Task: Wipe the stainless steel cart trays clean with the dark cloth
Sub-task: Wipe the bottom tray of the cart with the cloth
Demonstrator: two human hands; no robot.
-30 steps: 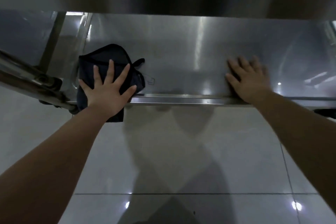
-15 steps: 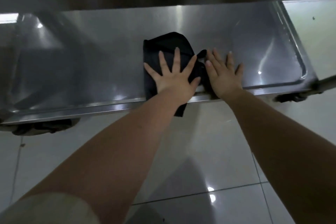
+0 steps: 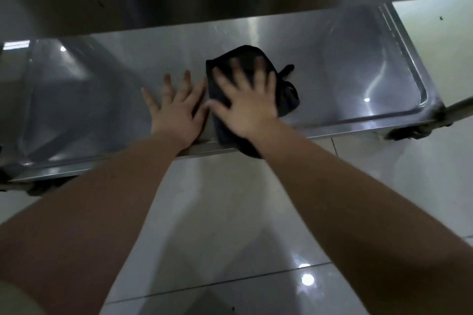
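Dark cloth (image 3: 288, 96) at steel tray's (image 3: 358, 64) front edge, overhanging it; now under right hand (image 3: 245, 107), fingers spread flat, previously under left. Left hand (image 3: 176, 110) spread flat on tray just beside.

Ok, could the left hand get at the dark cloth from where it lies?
Probably yes. The left hand rests flat on the tray right beside the dark cloth, with nothing between them, though the right hand presses flat on the cloth and covers much of it.
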